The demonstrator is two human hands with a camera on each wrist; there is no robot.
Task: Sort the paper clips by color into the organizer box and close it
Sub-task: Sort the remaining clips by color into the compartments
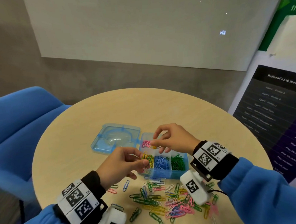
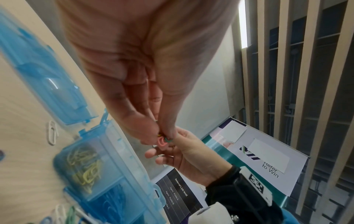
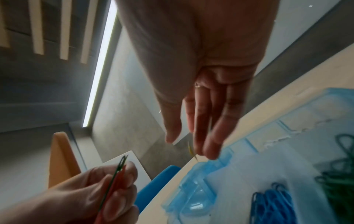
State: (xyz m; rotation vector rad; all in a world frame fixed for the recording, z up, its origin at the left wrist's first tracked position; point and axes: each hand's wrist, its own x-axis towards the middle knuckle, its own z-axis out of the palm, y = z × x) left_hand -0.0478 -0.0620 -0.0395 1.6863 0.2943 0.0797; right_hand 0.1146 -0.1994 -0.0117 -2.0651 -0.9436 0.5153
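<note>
A blue translucent organizer box [image 1: 165,173] stands open on the round table, its lid [image 1: 114,138] lying flat to the left. Its compartments hold pink [image 1: 146,143], yellow, blue [image 1: 161,161] and green [image 1: 178,162] clips. My left hand [image 1: 144,162] pinches a few clips, yellow, green and pink, over the box's front left corner; the left wrist view shows their ends at my fingertips [image 2: 162,138]. My right hand [image 1: 153,140] hovers over the pink compartment with fingers nearly straight and thumb apart. A blurred yellow clip [image 3: 191,150] shows just below its fingertips. Loose mixed clips [image 1: 167,201] lie in front of the box.
The tan table [image 1: 84,119] ends close behind the lid. A blue chair [image 1: 19,129] stands at the left and a dark printed poster board [image 1: 275,111] at the right. A few stray clips [image 1: 126,185] lie left of the pile.
</note>
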